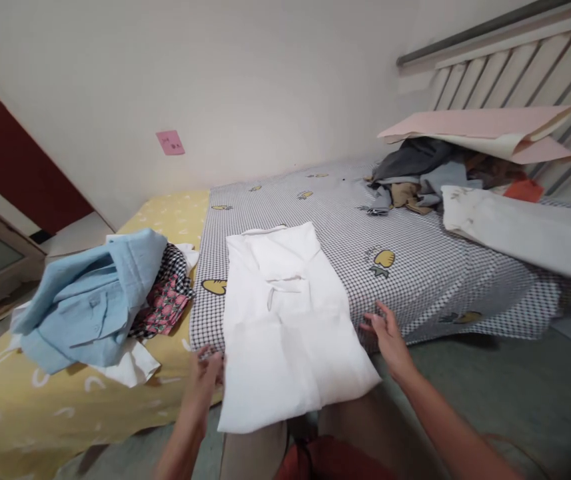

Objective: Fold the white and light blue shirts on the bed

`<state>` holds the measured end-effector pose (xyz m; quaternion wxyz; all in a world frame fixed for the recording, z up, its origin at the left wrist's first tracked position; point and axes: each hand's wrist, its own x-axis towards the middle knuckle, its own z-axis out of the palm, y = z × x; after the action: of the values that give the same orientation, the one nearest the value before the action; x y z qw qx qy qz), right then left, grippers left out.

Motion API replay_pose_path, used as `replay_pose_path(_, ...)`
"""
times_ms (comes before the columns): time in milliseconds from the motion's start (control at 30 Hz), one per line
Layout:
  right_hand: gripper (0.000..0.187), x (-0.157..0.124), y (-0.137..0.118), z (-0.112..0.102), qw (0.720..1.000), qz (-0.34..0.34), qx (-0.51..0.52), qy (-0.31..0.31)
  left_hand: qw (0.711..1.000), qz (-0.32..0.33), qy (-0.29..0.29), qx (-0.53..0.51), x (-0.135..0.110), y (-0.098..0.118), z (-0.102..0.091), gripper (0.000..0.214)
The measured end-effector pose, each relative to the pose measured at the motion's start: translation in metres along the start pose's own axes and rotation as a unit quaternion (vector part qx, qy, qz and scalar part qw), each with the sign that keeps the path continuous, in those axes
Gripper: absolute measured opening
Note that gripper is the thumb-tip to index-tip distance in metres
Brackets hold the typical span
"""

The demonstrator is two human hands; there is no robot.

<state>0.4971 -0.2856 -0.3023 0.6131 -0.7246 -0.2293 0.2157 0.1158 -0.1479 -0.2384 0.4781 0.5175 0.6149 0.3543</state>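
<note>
A white shirt lies folded lengthwise on the checked sheet, its lower end hanging over the bed edge toward me. My left hand rests at the shirt's left edge, fingers curled against the fabric. My right hand sits at the shirt's right edge, fingers spread on the sheet, holding nothing.
A light blue shirt tops a pile with a floral and checked cloth on the yellow sheet at left. A heap of clothes, pink card and a white garment lie at the back right. Grey floor is at right.
</note>
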Motion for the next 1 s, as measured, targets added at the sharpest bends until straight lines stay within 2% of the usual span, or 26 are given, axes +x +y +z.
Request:
replay_pose_path(33, 0.079, -0.006, 0.000, -0.006, 0.999, -0.016, -0.028, 0.034, 0.994, 0.069, 0.056, 0.071, -0.005, 0.002, -0.004, 0.077)
replay_pose_path(67, 0.075, -0.014, -0.002, -0.010, 0.995, -0.042, -0.065, 0.058, 0.973, 0.150, 0.104, 0.144, -0.011, 0.006, -0.006, 0.072)
replay_pose_path(133, 0.059, -0.035, -0.012, -0.007, 0.975, -0.137, -0.162, 0.068, 0.899, 0.314, 0.147, 0.266, -0.024, 0.014, 0.001, 0.054)
replay_pose_path(200, 0.047, -0.054, -0.025, 0.010, 0.920, -0.274, -0.278, 0.033, 0.828, 0.434, 0.120, 0.333, -0.032, 0.019, 0.020, 0.042)
replay_pose_path(233, 0.046, -0.061, -0.030, 0.023, 0.884, -0.333, -0.327, -0.001, 0.805, 0.467, 0.087, 0.355, -0.033, 0.018, 0.033, 0.040)
replay_pose_path(300, 0.048, -0.067, -0.034, 0.048, 0.827, -0.392, -0.394, -0.082, 0.785, 0.478, -0.009, 0.394, -0.025, 0.013, 0.060, 0.044)
replay_pose_path(333, 0.050, -0.066, -0.032, 0.060, 0.810, -0.394, -0.418, -0.118, 0.787, 0.460, -0.057, 0.406, -0.018, 0.009, 0.072, 0.047)
replay_pose_path(400, 0.053, -0.058, -0.023, 0.075, 0.805, -0.362, -0.441, -0.161, 0.806, 0.410, -0.136, 0.406, -0.002, 0.003, 0.086, 0.049)
replay_pose_path(500, 0.050, -0.040, -0.006, 0.072, 0.845, -0.323, -0.392, -0.165, 0.853, 0.345, -0.206, 0.333, 0.017, 0.003, 0.080, 0.049)
replay_pose_path(533, 0.049, -0.034, -0.002, 0.063, 0.861, -0.317, -0.367, -0.153, 0.875, 0.331, -0.204, 0.289, 0.022, 0.005, 0.070, 0.050)
replay_pose_path(600, 0.049, -0.025, 0.004, 0.039, 0.885, -0.307, -0.331, -0.116, 0.908, 0.327, -0.141, 0.219, 0.029, 0.007, 0.043, 0.050)
replay_pose_path(633, 0.050, -0.022, 0.006, 0.024, 0.893, -0.299, -0.323, -0.094, 0.912, 0.342, -0.085, 0.211, 0.032, 0.007, 0.026, 0.049)
replay_pose_path(667, 0.051, -0.019, 0.008, 0.008, 0.896, -0.295, -0.322, -0.074, 0.902, 0.367, -0.022, 0.228, 0.034, 0.004, 0.008, 0.048)
replay_pose_path(700, 0.051, -0.016, 0.011, -0.007, 0.896, -0.295, -0.328, -0.060, 0.877, 0.398, 0.034, 0.266, 0.036, 0.000, -0.010, 0.048)
replay_pose_path(733, 0.050, -0.013, 0.014, -0.021, 0.891, -0.301, -0.336, -0.046, 0.841, 0.433, 0.069, 0.317, 0.036, -0.006, -0.026, 0.050)
replay_pose_path(767, 0.049, -0.010, 0.018, -0.033, 0.879, -0.320, -0.352, -0.039, 0.799, 0.467, 0.083, 0.371, 0.035, -0.012, -0.039, 0.055)
replay_pose_path(833, 0.050, -0.004, 0.025, -0.047, 0.847, -0.367, -0.382, -0.035, 0.711, 0.528, 0.058, 0.460, 0.032, -0.023, -0.054, 0.069)
replay_pose_path(900, 0.056, 0.004, 0.029, -0.048, 0.815, -0.415, -0.401, -0.055, 0.633, 0.584, 0.015, 0.509, 0.031, -0.031, -0.052, 0.077)
replay_pose_path(1000, 0.069, 0.020, 0.028, -0.032, 0.759, -0.473, -0.432, -0.116, 0.545, 0.646, 0.004, 0.535, 0.039, -0.032, -0.032, 0.080)
